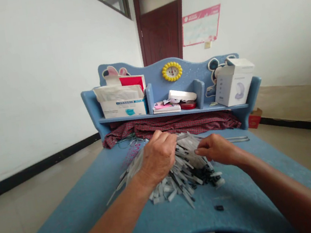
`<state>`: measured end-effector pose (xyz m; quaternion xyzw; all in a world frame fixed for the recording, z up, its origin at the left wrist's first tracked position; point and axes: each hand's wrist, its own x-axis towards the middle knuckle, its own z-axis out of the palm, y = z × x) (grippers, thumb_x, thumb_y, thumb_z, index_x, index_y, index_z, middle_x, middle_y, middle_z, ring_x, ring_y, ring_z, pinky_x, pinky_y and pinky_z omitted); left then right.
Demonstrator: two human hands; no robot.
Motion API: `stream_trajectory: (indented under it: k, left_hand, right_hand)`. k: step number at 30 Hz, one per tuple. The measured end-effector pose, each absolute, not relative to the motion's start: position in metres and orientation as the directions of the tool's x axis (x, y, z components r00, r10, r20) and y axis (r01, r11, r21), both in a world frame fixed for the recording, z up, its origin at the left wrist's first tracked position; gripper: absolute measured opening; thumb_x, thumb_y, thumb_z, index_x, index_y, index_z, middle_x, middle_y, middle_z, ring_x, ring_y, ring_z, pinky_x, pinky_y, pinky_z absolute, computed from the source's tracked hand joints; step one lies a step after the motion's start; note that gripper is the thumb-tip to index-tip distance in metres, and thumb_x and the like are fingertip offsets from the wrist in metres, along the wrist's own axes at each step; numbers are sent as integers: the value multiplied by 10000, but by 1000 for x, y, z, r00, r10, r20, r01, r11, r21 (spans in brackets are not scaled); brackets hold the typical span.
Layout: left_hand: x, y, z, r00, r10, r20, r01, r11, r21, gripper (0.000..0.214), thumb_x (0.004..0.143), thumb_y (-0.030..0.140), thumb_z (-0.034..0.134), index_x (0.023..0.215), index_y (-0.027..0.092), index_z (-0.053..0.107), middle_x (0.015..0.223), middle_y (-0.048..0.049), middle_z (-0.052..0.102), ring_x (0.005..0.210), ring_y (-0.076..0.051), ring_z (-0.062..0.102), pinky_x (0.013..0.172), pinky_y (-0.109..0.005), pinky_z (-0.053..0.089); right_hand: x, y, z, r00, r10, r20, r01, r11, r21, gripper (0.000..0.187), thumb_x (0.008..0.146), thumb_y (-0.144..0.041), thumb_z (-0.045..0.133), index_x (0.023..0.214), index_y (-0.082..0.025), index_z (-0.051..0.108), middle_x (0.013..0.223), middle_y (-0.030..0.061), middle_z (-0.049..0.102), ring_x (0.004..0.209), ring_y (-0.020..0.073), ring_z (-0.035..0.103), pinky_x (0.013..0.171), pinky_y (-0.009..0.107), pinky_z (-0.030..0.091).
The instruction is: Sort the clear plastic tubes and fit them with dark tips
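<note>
A heap of thin translucent plastic strips (pixel 166 188), mixed with small black pieces (pixel 206 173), spreads over the blue desk (pixel 92 203). My left hand (pixel 159 154) is over the middle of the heap with its fingers curled closed; what lies inside them is hidden. At the heap's right side, my right hand (pixel 217 148) has thumb and fingers pinched together, and I cannot make out anything between them. One black piece (pixel 219 208) lies apart near the desk's front edge.
Behind the heap lies a folded red checked cloth (pixel 174 124) under a blue shelf (pixel 176 112). The shelf bears a mask box (pixel 125 107), papers (pixel 167 109), a red tin (pixel 188 105) and a white box (pixel 234 83). Thin metal rods (pixel 237 139) lie right of the heap.
</note>
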<state>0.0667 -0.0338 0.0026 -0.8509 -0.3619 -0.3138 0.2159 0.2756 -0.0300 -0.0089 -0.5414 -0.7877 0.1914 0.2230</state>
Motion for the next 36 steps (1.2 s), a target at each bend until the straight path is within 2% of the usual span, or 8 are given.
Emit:
stream_trajectory:
  k: [7, 10, 14, 21, 31, 36]
  left_hand:
    - [66, -34, 2, 526, 517, 675, 770, -626, -122, 122, 849, 142, 463, 833, 152, 584, 776, -64, 595, 805, -202, 495, 722, -313, 424]
    - [63, -32, 2, 520, 519, 678, 774, -623, -117, 121, 853, 145, 461, 846, 151, 582, 789, -65, 595, 813, -199, 497, 731, -315, 421]
    - [60, -28, 2, 503, 529, 683, 785, -610, -106, 129, 851, 148, 460, 833, 156, 588, 788, -63, 598, 796, -193, 499, 722, -314, 420]
    - [53, -20, 4, 447, 558, 700, 810, -584, -51, 103, 814, 119, 520, 853, 152, 610, 827, -62, 629, 815, -200, 510, 730, -315, 431]
    - [50, -16, 2, 442, 558, 702, 816, -575, -57, 113, 823, 111, 507, 866, 144, 607, 840, -69, 627, 832, -201, 509, 751, -320, 433]
    - [51, -16, 1, 493, 555, 670, 789, -610, -76, 120, 825, 111, 497, 865, 143, 606, 837, -65, 627, 838, -199, 508, 763, -315, 436]
  right_hand:
    - [265, -24, -24, -254, 960, 121, 794, 278, -541, 281, 746, -286, 508, 524, -146, 607, 421, -21, 528, 418, 80, 447, 445, 199, 302]
    - [271, -24, -19, -208, 966, 155, 794, 259, -551, 280, 765, -294, 465, 589, -143, 622, 444, -21, 538, 407, 82, 436, 427, 202, 292]
    - [287, -34, -5, -171, 957, 234, 740, 282, -611, 296, 775, -339, 472, 570, -156, 582, 465, -19, 528, 424, 89, 446, 429, 203, 309]
    - [319, -56, 12, -230, 942, 243, 563, 332, -757, 293, 791, -382, 514, 588, -175, 547, 515, -10, 533, 476, 100, 471, 467, 208, 376]
    - [331, -65, 15, -231, 944, 234, 527, 324, -786, 328, 777, -440, 534, 588, -173, 568, 509, 0, 524, 474, 103, 462, 465, 222, 381]
    - [330, -62, 14, -252, 941, 226, 540, 330, -774, 321, 790, -422, 527, 604, -163, 569, 509, 0, 530, 475, 100, 459, 462, 221, 375]
